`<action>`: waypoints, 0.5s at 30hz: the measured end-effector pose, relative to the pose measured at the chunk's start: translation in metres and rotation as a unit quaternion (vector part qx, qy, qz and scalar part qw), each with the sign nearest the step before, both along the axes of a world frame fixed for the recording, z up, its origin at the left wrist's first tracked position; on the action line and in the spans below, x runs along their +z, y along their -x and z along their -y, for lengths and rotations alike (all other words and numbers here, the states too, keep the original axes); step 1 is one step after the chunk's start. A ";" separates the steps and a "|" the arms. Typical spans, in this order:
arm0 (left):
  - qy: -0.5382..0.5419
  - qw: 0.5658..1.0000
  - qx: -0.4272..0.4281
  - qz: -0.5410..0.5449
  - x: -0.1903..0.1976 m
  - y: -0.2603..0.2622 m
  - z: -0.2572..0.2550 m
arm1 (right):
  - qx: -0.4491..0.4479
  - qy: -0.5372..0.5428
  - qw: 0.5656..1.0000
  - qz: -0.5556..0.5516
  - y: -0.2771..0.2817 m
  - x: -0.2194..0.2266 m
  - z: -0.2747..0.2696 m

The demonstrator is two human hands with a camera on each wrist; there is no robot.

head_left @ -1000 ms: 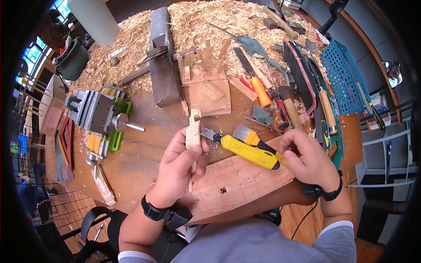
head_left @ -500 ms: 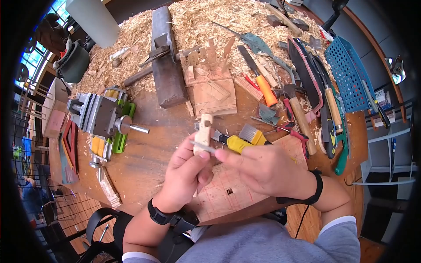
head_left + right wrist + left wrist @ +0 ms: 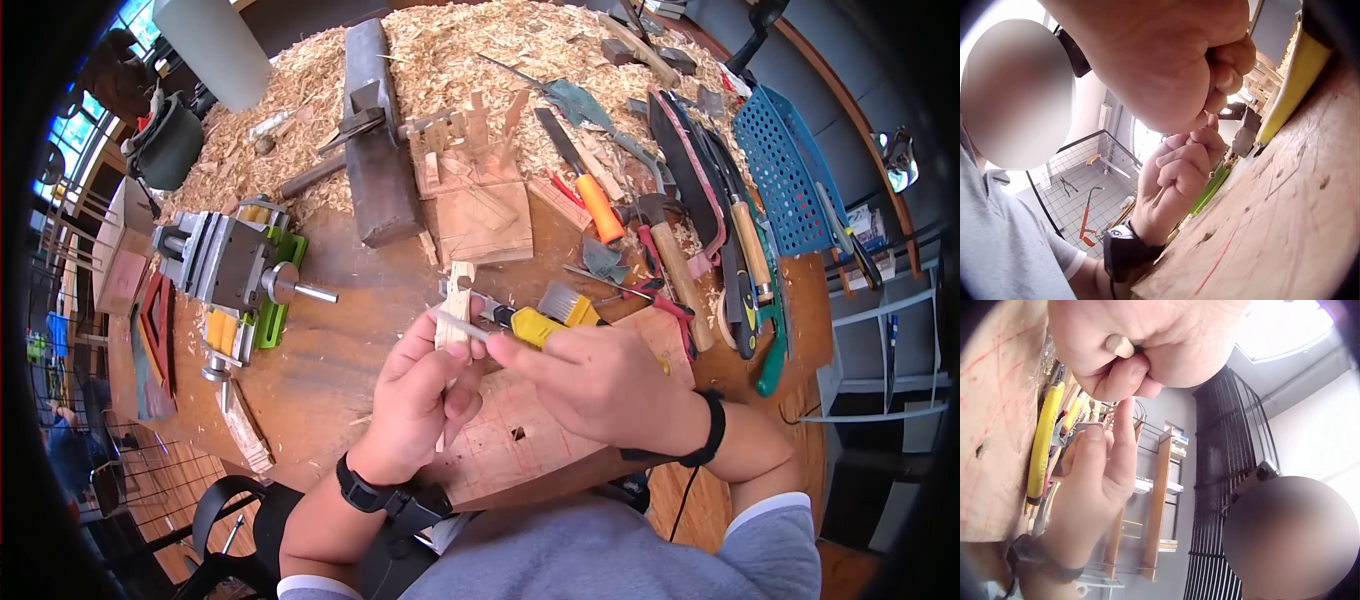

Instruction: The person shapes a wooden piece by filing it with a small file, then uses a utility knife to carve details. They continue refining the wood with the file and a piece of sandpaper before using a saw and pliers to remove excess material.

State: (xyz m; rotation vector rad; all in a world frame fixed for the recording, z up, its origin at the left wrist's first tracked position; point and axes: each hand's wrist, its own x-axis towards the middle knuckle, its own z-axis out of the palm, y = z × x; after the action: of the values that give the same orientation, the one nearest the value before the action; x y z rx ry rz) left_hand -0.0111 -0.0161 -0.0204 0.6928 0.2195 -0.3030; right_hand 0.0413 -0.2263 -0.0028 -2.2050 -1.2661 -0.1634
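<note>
In the head view the left hand (image 3: 415, 390) grips a small carved wooden piece (image 3: 457, 305) upright between thumb and fingers. A notch shows near the top of that piece, and its thin lower end comes out below the fingers. The right hand (image 3: 610, 385) pinches a thin grey tool (image 3: 462, 325), which lies slanted across the front of the wood. In the left wrist view the wood's stub (image 3: 1120, 345) pokes out of the left hand (image 3: 1147, 337). The right wrist view shows the right hand (image 3: 1172, 56) curled close to the left hand (image 3: 1179, 169).
Behind the hands lie a yellow-handled cutter (image 3: 537, 326), a brush (image 3: 568, 303) and a marked board (image 3: 500, 440). A vise (image 3: 220, 260) stands at left, a dark wooden plane (image 3: 380, 190) further back. Files and hammers lie at right beside a blue basket (image 3: 790, 170); wood shavings (image 3: 450, 50) cover the back.
The right hand has come from the right side to the left hand, bringing the thin tool against the wood. Over the last half second, the wood and both hands have shifted only slightly.
</note>
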 end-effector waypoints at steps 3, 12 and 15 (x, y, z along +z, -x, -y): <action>-0.013 1.000 -0.016 -0.005 0.001 0.001 0.001 | 0.011 0.016 1.000 -0.011 0.001 0.005 0.006; -0.015 0.996 -0.082 -0.037 0.008 0.003 -0.002 | 0.008 0.019 1.000 0.005 -0.006 0.011 0.015; -0.027 0.994 -0.103 -0.039 0.006 0.004 0.005 | 0.019 0.011 0.999 0.037 -0.009 0.008 0.005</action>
State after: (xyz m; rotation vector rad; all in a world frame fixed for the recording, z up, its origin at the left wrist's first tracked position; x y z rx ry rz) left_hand -0.0154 -0.0207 -0.0139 0.7603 0.2317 -0.5242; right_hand 0.0501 -0.2316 0.0051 -2.2097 -1.3542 -0.2202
